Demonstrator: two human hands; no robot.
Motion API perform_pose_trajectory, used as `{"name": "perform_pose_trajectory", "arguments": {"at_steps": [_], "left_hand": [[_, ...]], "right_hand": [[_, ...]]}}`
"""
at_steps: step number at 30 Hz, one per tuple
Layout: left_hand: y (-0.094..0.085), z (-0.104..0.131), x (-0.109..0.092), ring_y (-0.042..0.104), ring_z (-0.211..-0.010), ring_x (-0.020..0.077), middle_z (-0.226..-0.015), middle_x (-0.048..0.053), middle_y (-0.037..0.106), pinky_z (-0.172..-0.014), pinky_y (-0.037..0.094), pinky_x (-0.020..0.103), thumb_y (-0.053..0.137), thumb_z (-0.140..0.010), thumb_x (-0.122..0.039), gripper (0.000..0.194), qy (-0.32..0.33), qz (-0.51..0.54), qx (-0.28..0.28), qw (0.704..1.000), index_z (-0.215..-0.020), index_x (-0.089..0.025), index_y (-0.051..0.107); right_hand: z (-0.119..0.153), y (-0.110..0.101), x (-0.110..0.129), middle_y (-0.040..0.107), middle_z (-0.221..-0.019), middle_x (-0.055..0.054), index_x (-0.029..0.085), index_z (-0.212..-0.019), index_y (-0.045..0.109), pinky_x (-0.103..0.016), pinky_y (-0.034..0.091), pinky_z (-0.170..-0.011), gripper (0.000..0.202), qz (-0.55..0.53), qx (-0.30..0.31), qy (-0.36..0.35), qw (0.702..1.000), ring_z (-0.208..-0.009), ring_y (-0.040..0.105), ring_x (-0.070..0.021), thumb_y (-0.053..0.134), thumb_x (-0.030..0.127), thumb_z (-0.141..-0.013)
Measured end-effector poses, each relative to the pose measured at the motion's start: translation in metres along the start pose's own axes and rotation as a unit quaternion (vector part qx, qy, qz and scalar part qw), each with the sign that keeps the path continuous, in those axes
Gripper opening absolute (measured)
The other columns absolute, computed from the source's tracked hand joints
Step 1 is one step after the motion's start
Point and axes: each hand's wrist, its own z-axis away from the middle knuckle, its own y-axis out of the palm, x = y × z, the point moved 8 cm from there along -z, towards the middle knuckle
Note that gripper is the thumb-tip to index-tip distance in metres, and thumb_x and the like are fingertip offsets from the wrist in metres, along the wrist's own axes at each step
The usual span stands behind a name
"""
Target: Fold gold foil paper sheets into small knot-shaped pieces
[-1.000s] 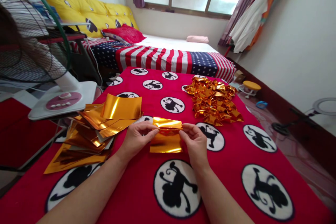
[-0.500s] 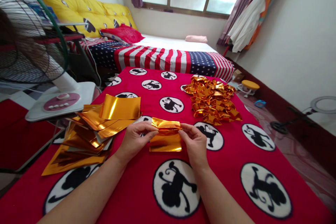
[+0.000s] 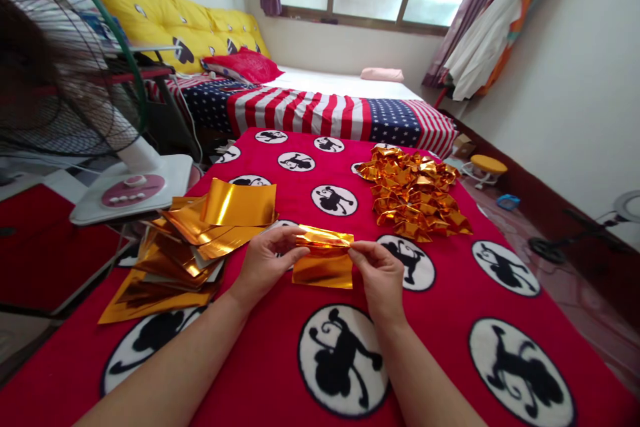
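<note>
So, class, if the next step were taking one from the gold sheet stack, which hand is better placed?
Probably the left hand: it is nearer the gold sheet stack, while the right hand is across the creased sheet. Both pinch that sheet, so the left would first have to let go.

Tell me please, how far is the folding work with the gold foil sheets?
Looks done: the folded gold foil pieces clustered at the right. In hand: one partly folded gold foil sheet, pinched by the left hand and right hand. Apparently left: the loose pile of flat gold foil sheets at the left.
</note>
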Motion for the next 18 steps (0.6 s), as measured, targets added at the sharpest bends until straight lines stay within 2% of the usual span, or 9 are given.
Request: {"name": "perform_pose_trajectory", "arguments": {"at_steps": [7, 10, 18], "left_hand": [[0.0001, -0.0014, 0.0032, 0.069, -0.075, 0.0177, -0.086, 0.006, 0.074, -0.068, 0.056, 0.025, 0.077, -0.072, -0.032, 0.031, -0.006, -0.021, 0.008, 1.0, -0.098, -0.016, 0.074], [-0.0013, -0.0026, 0.0036, 0.068, -0.073, 0.0164, -0.083, 0.004, 0.074, -0.066, 0.055, 0.024, 0.078, -0.071, -0.03, 0.028, -0.006, -0.011, -0.002, 1.0, -0.095, -0.017, 0.074], [-0.0078, -0.0013, -0.0037, 0.066, -0.067, 0.0143, -0.076, 0.002, 0.074, -0.059, 0.051, 0.021, 0.077, -0.07, -0.025, 0.019, 0.007, -0.067, -0.045, 0.997, -0.087, -0.018, 0.076]], "right_hand": [[0.0, 0.0011, 0.002, 0.071, -0.076, -0.002, 0.019, -0.078, 0.073, -0.028, 0.05, -0.07, 0.011, 0.009, 0.003, -0.009, 1.0, -0.073, 0.063, -0.0165, 0.077, 0.028, -0.071], [0.001, 0.0016, 0.0045, 0.07, -0.075, -0.002, 0.019, -0.078, 0.073, -0.028, 0.05, -0.069, 0.01, 0.02, 0.007, -0.021, 1.0, -0.072, 0.063, -0.0162, 0.076, 0.027, -0.072], [0.0035, 0.0016, 0.01, 0.069, -0.074, -0.001, 0.02, -0.079, 0.073, -0.027, 0.048, -0.065, 0.006, 0.078, 0.012, -0.058, 0.995, -0.069, 0.06, -0.0158, 0.073, 0.025, -0.076]]}}
